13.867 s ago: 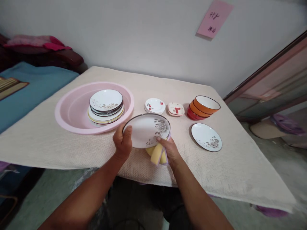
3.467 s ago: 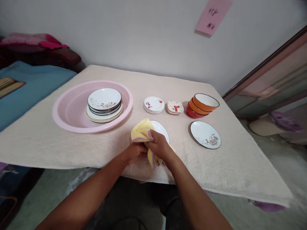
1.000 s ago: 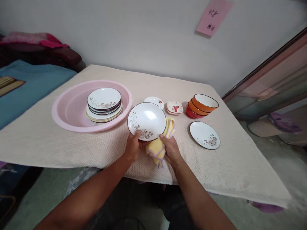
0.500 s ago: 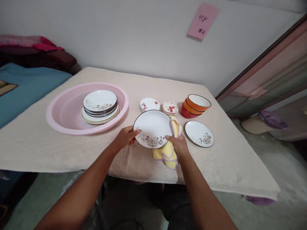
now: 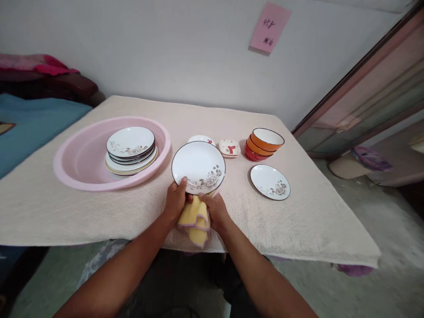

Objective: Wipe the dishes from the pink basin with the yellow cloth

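Both my hands hold a white plate (image 5: 195, 163) with a dark rim and grey flowers, tilted up above the table's front part. My left hand (image 5: 176, 201) grips its lower left edge, thumb on the face. At the lower edge, my right hand (image 5: 214, 207) is closed on the plate and a yellow cloth (image 5: 195, 216) with purple trim, which hangs below. The fingers behind the plate are hidden. A similar plate (image 5: 270, 182) lies flat to the right. On the left, a stack of plates (image 5: 130, 142) sits inside a pink basin (image 5: 66, 170).
Behind the held plate are small flowered dishes (image 5: 198, 138), partly hidden, and small square dishes (image 5: 229, 147). Orange and red bowls (image 5: 265, 143) are stacked at the back right. A pale cloth covers the table (image 5: 314, 221); a wall with a pink note (image 5: 270, 27) stands behind.
The held plate has turned, its flowers now at the lower right. My right hand and the cloth have moved left to the plate's bottom edge, close to my left hand. The view shifted slightly.
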A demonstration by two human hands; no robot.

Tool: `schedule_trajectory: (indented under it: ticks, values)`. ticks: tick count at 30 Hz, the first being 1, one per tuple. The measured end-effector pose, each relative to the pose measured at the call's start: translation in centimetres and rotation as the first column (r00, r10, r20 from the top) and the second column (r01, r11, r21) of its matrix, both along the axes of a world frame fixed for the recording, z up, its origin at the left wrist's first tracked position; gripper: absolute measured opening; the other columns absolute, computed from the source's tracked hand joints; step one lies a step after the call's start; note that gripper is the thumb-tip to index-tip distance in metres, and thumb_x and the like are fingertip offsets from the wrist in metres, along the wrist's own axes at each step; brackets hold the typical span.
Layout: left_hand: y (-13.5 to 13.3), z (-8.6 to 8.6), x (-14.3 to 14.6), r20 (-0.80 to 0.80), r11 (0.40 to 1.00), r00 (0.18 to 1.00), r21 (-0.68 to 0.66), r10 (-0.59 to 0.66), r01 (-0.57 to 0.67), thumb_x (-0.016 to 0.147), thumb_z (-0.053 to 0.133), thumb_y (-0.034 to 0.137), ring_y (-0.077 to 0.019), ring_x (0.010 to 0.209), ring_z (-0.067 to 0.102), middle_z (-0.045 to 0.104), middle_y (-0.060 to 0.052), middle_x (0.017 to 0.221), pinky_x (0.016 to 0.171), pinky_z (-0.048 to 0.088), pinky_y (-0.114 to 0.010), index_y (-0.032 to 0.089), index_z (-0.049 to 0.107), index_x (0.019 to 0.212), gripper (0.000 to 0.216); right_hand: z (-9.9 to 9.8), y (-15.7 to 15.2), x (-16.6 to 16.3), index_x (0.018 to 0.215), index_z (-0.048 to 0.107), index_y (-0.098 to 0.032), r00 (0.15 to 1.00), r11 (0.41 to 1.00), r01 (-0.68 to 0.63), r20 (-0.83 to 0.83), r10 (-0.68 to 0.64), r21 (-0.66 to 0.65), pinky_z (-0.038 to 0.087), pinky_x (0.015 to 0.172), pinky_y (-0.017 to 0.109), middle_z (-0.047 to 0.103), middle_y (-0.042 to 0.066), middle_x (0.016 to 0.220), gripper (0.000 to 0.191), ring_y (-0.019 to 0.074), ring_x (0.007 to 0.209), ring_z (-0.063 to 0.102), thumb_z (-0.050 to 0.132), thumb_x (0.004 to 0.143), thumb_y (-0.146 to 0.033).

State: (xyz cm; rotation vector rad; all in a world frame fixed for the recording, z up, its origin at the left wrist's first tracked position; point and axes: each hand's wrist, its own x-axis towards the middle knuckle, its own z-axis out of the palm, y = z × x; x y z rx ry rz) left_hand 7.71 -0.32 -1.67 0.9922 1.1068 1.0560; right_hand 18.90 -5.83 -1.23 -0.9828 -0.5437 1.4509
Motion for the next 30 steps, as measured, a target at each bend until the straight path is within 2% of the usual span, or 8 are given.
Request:
schedule_trajectory:
  ticks: [4, 7, 12, 15, 18, 22, 27, 30]
  values:
    - [-0.3, 0.4, 0.0, 0.010, 1.000, 1.000, -0.002, 0.004, -0.004, 0.077, 0.055, 0.053, -0.0082, 0.036, 0.044, 0.051, 0.004, 0.043, 0.039, 0.034, -0.019, 0.016, 0.053, 0.071, 0.038, -0.3, -0.4, 0.4, 0.112, 0.056, -0.019, 0.981, 0.981, -0.192, 0.044, 0.191, 0.014, 0.053, 0.078, 0.036, 0.068, 0.007, 0.103, 0.045, 0.0213, 0.087, 0.066, 0.066, 0.069, -0.031]
    - [0.4, 0.5, -0.5, 0.019, 1.000, 1.000, 0.001, 0.011, -0.011, 0.075, 0.058, 0.052, -0.0079, 0.037, 0.044, 0.050, 0.004, 0.043, 0.039, 0.033, -0.019, 0.016, 0.053, 0.070, 0.037, -0.4, -0.5, 1.7, 0.108, 0.059, -0.017, 0.917, 0.931, -0.355, 0.163, 0.363, -0.081, 0.051, 0.084, 0.037, 0.067, 0.007, 0.104, 0.046, 0.0211, 0.089, 0.065, 0.068, 0.064, -0.024]
    - [1.6, 0.9, -1.3, 0.152, 0.988, 0.985, -0.120, -0.077, 0.096, 0.070, 0.066, 0.049, -0.0058, 0.038, 0.041, 0.049, 0.005, 0.048, 0.037, 0.032, -0.017, 0.013, 0.053, 0.075, 0.038, 0.3, -0.5, 4.4, 0.100, 0.064, -0.016, 0.686, 0.775, -0.534, 0.362, 0.631, -0.339, 0.051, 0.081, 0.036, 0.068, 0.007, 0.100, 0.041, 0.0215, 0.088, 0.064, 0.066, 0.060, -0.016]
    - [2.1, 2.2, -1.6, 0.104, 0.990, 0.989, -0.081, -0.106, 0.114, 0.069, 0.067, 0.047, -0.0051, 0.038, 0.041, 0.051, 0.004, 0.051, 0.036, 0.031, -0.016, 0.013, 0.054, 0.079, 0.038, 0.8, -0.7, 5.2, 0.095, 0.066, -0.015, 0.576, 0.694, -0.615, 0.388, 0.720, -0.374, 0.052, 0.074, 0.033, 0.069, 0.006, 0.094, 0.036, 0.0209, 0.081, 0.064, 0.065, 0.059, -0.014]
    - [2.6, 3.7, -0.7, 0.027, 0.980, 0.983, -0.079, -0.182, 0.183, 0.070, 0.068, 0.047, -0.0046, 0.037, 0.041, 0.049, 0.004, 0.049, 0.035, 0.031, -0.015, 0.013, 0.053, 0.075, 0.037, 0.8, -1.0, 5.2, 0.092, 0.067, -0.014, 0.568, 0.732, -0.588, 0.468, 0.677, -0.345, 0.051, 0.067, 0.030, 0.069, 0.006, 0.088, 0.033, 0.0203, 0.076, 0.064, 0.065, 0.059, -0.015]
    - [3.0, 4.9, 3.3, -0.046, 0.921, 0.941, -0.226, -0.334, 0.316, 0.072, 0.068, 0.042, -0.0044, 0.036, 0.041, 0.048, 0.004, 0.047, 0.035, 0.034, -0.015, 0.013, 0.053, 0.074, 0.033, 1.0, -1.1, 5.0, 0.089, 0.067, -0.014, 0.549, 0.773, -0.550, 0.561, 0.620, -0.316, 0.050, 0.066, 0.030, 0.068, 0.003, 0.084, 0.029, 0.0185, 0.072, 0.062, 0.065, 0.060, -0.016]
    - [2.8, 4.6, 10.0, -0.107, 0.854, 0.891, -0.358, -0.440, 0.379, 0.078, 0.065, 0.029, -0.0059, 0.040, 0.048, 0.056, 0.000, 0.056, 0.039, 0.042, -0.017, 0.011, 0.054, 0.080, 0.021, 1.8, -1.0, 4.9, 0.077, 0.065, -0.016, 0.503, 0.774, -0.544, 0.613, 0.609, -0.323, 0.048, 0.068, 0.033, 0.063, -0.001, 0.071, 0.024, 0.0173, 0.065, 0.057, 0.069, 0.053, -0.016]
    - [2.5, 4.1, 13.4, -0.092, 0.820, 0.870, -0.393, -0.485, 0.416, 0.080, 0.063, 0.027, -0.0062, 0.042, 0.050, 0.057, -0.001, 0.059, 0.041, 0.045, -0.018, 0.010, 0.053, 0.081, 0.019, 1.8, -1.4, 4.8, 0.068, 0.063, -0.016, 0.594, 0.825, -0.472, 0.580, 0.558, -0.311, 0.047, 0.068, 0.035, 0.059, -0.002, 0.060, 0.023, 0.0181, 0.062, 0.056, 0.073, 0.046, -0.014]
